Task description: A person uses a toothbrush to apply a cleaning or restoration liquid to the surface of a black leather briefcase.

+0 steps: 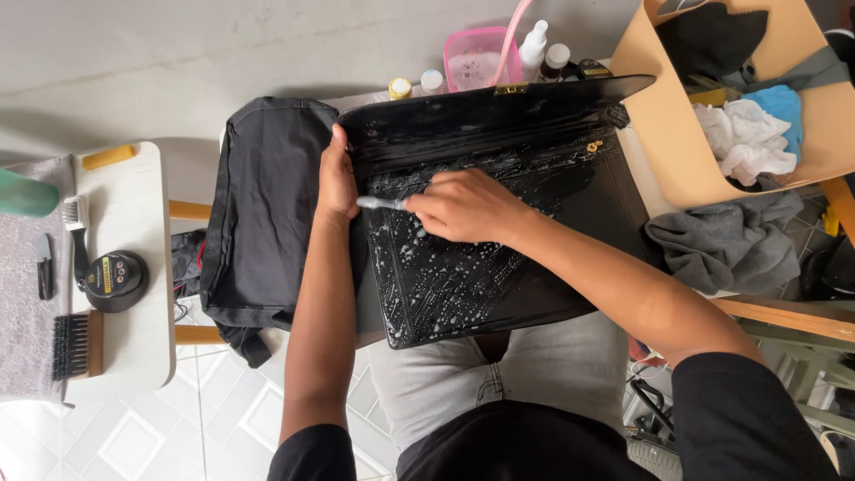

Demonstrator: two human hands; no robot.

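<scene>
Black handbag (481,258) lies at frame centre across the person's lap, flap open, its front speckled with white foam. Left hand (337,183) clamps the bag's left edge, fingers curled over it; right hand (463,207) pinches a small pale brush (378,203), bristle end on the foamy surface. Black cloth bag (267,205) just left; pink tub (476,58) at top centre.
</scene>
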